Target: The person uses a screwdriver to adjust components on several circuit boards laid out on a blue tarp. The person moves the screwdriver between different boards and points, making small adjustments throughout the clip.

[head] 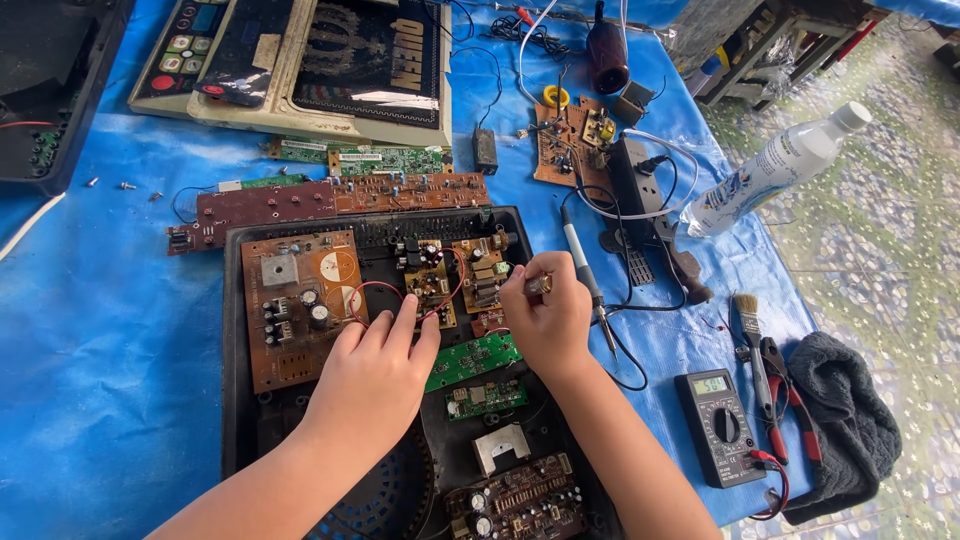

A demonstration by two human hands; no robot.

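Both forearms entered from the bottom edge. Left hand (375, 375): palm down, fingers loosely spread, tips resting on a small brown board (432, 285) by a red wire (372, 290); it gripped nothing. Right hand (545, 315): curled, thumb and fingers pinched on a small metallic part (540, 285), its kind too small to make out. Board sat inside a black case (232, 400), crowded with components. Soldering iron (585, 275) lay just right of that hand.
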